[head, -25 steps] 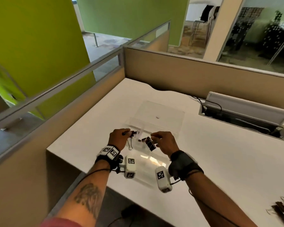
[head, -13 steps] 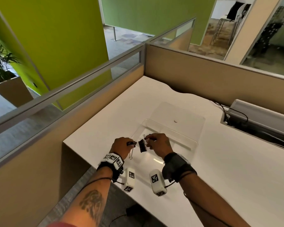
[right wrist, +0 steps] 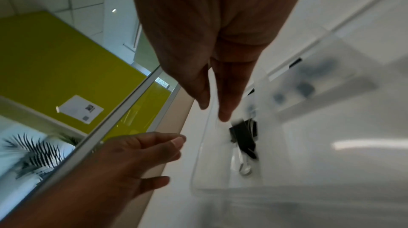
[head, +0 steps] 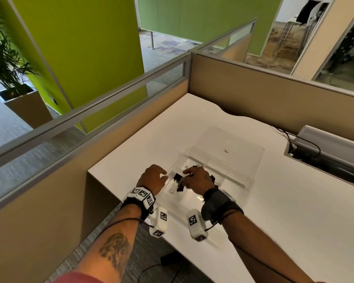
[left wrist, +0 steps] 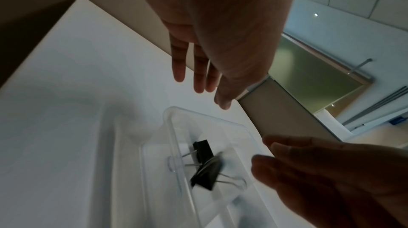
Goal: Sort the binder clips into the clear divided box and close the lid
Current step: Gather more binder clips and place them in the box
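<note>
Head view: left hand [head: 152, 177] and right hand [head: 196, 180] hover, grips loose, empty.

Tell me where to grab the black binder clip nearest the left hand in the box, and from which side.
Pinch the black binder clip across its folded black body from above: the clear divided box is open-topped, its walls block the sides, and the thin wire handles would likely swivel.

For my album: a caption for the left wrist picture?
Open left hand above two black binder clips in the clear box.
</note>
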A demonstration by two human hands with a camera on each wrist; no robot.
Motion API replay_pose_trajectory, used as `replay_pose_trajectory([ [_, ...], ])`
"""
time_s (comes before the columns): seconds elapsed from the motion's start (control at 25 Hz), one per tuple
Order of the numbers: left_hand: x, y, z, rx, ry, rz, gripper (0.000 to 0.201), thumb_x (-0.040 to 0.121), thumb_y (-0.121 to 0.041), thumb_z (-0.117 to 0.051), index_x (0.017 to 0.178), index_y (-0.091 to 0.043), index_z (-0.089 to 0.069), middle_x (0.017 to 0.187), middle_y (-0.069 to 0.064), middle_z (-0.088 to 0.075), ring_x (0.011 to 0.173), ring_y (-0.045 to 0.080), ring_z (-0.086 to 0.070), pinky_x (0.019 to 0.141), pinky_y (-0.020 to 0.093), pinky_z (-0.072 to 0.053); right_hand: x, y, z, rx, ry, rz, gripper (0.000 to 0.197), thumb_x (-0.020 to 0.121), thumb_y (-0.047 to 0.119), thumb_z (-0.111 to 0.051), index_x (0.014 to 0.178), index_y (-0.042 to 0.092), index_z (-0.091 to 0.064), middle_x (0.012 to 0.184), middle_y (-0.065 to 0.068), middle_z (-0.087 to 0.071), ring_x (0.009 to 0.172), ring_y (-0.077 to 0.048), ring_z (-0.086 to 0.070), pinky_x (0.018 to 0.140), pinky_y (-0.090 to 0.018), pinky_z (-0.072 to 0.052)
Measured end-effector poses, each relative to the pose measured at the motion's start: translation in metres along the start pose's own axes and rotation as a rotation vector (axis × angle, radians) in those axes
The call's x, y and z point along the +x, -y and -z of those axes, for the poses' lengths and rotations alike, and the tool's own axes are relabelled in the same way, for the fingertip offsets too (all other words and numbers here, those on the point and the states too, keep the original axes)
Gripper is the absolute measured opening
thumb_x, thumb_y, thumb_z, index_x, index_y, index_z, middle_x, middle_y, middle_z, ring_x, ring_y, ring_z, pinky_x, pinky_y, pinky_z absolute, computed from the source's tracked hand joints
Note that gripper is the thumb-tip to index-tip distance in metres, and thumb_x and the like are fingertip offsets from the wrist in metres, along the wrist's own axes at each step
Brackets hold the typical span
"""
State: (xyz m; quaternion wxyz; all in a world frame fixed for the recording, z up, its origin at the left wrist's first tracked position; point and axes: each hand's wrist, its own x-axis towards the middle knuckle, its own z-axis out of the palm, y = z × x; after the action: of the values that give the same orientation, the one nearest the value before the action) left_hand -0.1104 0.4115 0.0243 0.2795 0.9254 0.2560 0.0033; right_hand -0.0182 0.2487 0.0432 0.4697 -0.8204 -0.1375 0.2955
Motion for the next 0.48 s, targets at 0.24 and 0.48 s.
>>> replay_pose_trajectory([
  [0.24,-0.001,-0.015,-0.001,0.042,0.086,-0.065,0.043,0.094,-0.034,-0.054,0.134,-0.019,-0.052,0.143,0.004,-0.043,0.130,0.021,-0.044,0.109,0.033,-0.035,-0.015,-0.018,0.032,-0.406,-0.131,0.026,0.045,0.091,0.036,-0.055,0.133,0.021,-0.050,0.144,-0.007,-0.043,0.131,-0.024,-0.042,0.109,-0.033,-0.034],
  [0.48,-0.006,-0.054,-0.007,0.167,0.192,-0.119,0.072,0.095,-0.055,-0.041,0.153,-0.026,-0.012,0.162,0.002,0.003,0.149,0.021,0.003,0.121,0.041,-0.013,-0.049,-0.035,0.067,-0.726,-0.142,0.001,0.075,0.091,0.064,-0.036,0.152,0.031,-0.005,0.159,-0.008,0.015,0.146,-0.032,0.017,0.117,-0.054,-0.007],
])
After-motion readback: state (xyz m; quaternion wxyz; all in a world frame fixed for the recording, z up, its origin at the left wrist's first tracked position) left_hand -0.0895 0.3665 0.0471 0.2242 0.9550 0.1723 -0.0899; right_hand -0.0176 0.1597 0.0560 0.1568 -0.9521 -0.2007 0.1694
